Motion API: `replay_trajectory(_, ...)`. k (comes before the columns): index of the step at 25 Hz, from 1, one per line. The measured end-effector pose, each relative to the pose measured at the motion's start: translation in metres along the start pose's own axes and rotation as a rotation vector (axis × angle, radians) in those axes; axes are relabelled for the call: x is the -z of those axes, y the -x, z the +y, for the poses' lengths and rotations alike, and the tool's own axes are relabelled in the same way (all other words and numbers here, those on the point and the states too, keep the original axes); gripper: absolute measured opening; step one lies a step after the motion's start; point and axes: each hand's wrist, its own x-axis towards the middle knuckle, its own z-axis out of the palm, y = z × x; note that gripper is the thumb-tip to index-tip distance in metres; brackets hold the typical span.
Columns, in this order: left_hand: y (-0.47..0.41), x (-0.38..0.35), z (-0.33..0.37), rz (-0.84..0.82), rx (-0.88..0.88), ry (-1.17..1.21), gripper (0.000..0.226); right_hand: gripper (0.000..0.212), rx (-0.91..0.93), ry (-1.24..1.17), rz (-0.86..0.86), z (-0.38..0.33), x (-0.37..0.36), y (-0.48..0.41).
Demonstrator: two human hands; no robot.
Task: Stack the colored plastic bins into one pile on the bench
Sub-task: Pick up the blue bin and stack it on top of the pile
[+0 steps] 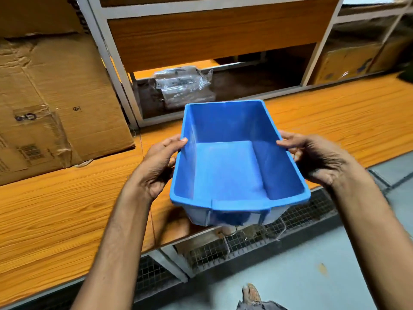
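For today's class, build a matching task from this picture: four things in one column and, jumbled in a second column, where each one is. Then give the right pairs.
Things
1. blue bin
2. cardboard box
3. plastic-wrapped package
4. wire mesh

Places
A. lying on the bench, at the left
B. below the bench top
C. gripped by the left hand and right hand
D. in the shelving rack behind the bench

Pairs: 1-C, 2-A, 3-D, 4-B
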Motion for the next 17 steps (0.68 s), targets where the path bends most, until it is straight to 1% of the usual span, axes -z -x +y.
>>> replay_trajectory(2,0.008,-0.027,-0.014,-0.076,-0.053,-0.024,0.03,0.055,0.061,-0.05,0.06,0.017,0.032,0.017)
replay_trajectory(4,0.02,-0.057,-0.028,-0.124,-0.098,-0.084,0.027,0.052,0.122,-0.06,0.121,0.031,0.064,0.038)
replay_trajectory(6,0.029,-0.089,-0.044,-0.17,-0.113,-0.134,0.03,0.048,0.174,-0.046,0.196,0.041,0.096,0.063)
replay_trajectory(11,0.041,-0.185,-0.072,-0.322,-0.147,-0.218,0.038,0.048,0.266,0.027,0.351,0.062,0.198,0.112)
replay_trajectory(14,0.047,-0.252,-0.094,-0.394,-0.183,-0.222,0.042,0.045,0.285,0.072,0.449,0.061,0.256,0.144)
replay_trajectory(17,0.056,-0.322,-0.118,-0.445,-0.225,-0.227,0.04,0.042,0.306,0.109,0.535,0.055,0.313,0.178)
